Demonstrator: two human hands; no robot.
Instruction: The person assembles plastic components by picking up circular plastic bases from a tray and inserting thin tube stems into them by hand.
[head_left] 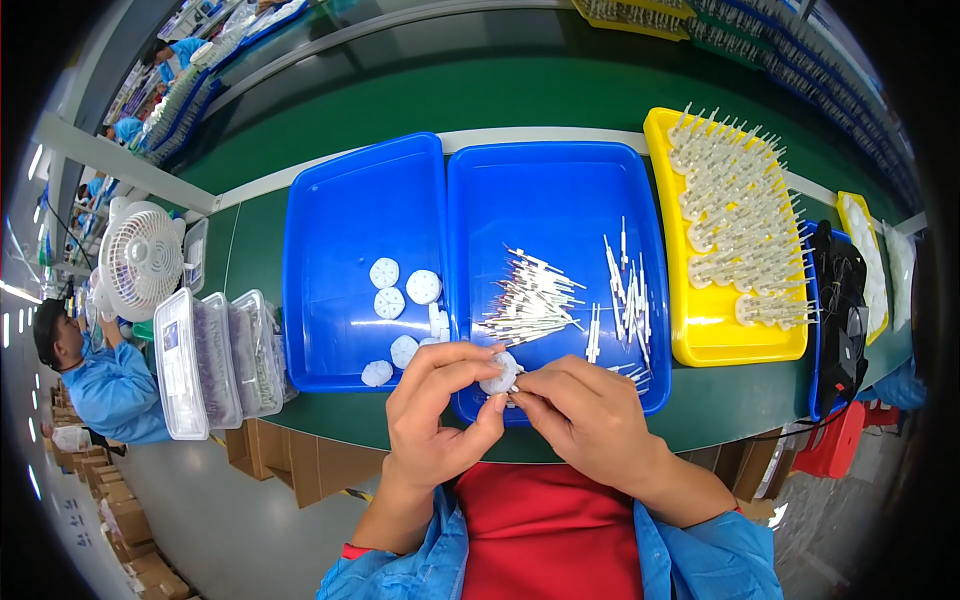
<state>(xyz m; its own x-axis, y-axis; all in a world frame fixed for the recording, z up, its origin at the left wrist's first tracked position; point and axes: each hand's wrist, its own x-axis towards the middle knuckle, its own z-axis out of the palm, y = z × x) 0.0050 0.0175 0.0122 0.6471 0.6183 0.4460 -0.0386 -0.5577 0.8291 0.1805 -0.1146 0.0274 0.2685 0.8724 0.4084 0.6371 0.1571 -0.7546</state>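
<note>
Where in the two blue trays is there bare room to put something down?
The left blue tray is bare across its far half, beyond the white discs. The right blue tray is bare beyond the white pins. Its near edge is crowded by both hands.

Both bare forearms rose from the lower edge out of blue sleeves and met at the middle. The left hand curled, thumb and fingertips pinched together in a closed grip. The right hand lay knuckles-up beside it, its fingertips touching the left's
</note>
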